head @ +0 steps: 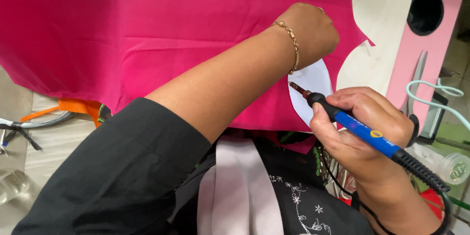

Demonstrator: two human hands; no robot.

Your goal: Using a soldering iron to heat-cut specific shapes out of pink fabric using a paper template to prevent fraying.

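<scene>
Head view: a person's right hand (364,127) wraps closed around a blue-handled soldering iron (364,130), fingers curled over the barrel and thumb along its near side. The iron's long axis runs from about four o'clock, where its ribbed black strain relief meets the cord, up to ten o'clock, where the dark metal tip (296,88) sits at the edge of a white rounded paper template (313,81). The template lies flat on a broad sheet of bright pink fabric (147,29), thin, matte and lightly creased, spread over the worktop.

The left hand (311,32) rests at twelve o'clock from the tip, fisted knuckles-down on the fabric just above the template; whether it pinches anything beneath cannot be told. A gold chain bracelet (293,44) circles that wrist, the forearm crossing from a black sleeve (112,176). The right hand is the nearer to the tip.

At two o'clock lies a pale wooden curved pattern board (377,15); at three o'clock, a mint-green cable (431,100).
</scene>
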